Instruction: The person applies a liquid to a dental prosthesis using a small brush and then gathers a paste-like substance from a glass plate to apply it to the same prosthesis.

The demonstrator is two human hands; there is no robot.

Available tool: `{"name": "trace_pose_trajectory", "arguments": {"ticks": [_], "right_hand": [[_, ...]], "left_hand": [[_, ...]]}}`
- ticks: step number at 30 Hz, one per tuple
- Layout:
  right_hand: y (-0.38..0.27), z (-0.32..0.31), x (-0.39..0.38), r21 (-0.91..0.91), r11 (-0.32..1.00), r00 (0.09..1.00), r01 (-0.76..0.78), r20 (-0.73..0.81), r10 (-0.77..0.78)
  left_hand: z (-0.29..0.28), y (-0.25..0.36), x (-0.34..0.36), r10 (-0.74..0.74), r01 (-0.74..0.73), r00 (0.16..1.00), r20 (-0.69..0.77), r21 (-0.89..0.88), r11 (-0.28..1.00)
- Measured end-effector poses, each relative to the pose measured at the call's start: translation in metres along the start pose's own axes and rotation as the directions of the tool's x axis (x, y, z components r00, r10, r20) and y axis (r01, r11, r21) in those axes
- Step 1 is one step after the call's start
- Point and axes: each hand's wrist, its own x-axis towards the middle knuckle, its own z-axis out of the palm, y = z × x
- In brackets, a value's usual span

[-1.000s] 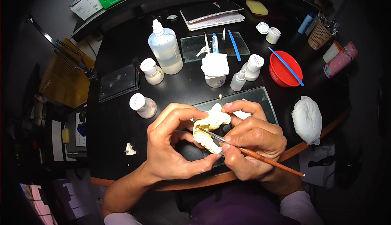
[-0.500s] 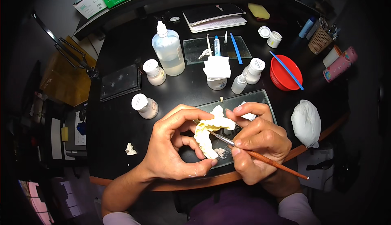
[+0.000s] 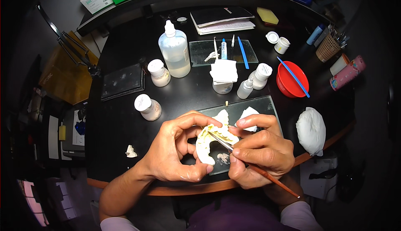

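Note:
My left hand (image 3: 175,147) holds a pale cream horseshoe-shaped dental model (image 3: 204,147) between its fingertips and thumb. My right hand (image 3: 263,155) grips a wooden-handled brush (image 3: 271,178) with a metal ferrule; its tip touches the inner part of the model. Beneath both hands lies a glass slab (image 3: 263,105) with a smear of pale paste (image 3: 222,158), a white pad (image 3: 247,114) and a small tooth-like piece (image 3: 227,104). A pale fragment (image 3: 131,151) lies on the black desk (image 3: 117,126) to the left.
Around the slab stand white-capped jars (image 3: 148,107), a large squeeze bottle (image 3: 174,53), a dropper bottle (image 3: 244,88), a red bowl (image 3: 291,84) with a blue stick, and a white bag (image 3: 311,130). Behind are a second glass plate (image 3: 200,59), notebooks (image 3: 221,22), a pen holder (image 3: 328,45) and a lamp arm (image 3: 62,43).
Both hands have shifted slightly. The model is turned so more of its row of teeth faces up, and the brush tip has moved along it.

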Motion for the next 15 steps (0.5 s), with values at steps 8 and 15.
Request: {"name": "trace_pose_trajectory", "arguments": {"ticks": [8, 15], "right_hand": [[-0.0006, 0.0012, -0.0003, -0.023, 1.000, 1.000, -0.004, 0.005, 0.004], [-0.0001, 0.0022, -0.0005, -0.018, 1.000, 1.000, -0.013, -0.002, 0.013]], "left_hand": [[0.0034, 0.0023, 0.0001, -0.049, 0.048, 0.998, -0.042, -0.012, 0.999], [0.0051, 0.0033, 0.0013, -0.042, 0.042, 0.998, -0.056, 0.001, 0.999]]}}
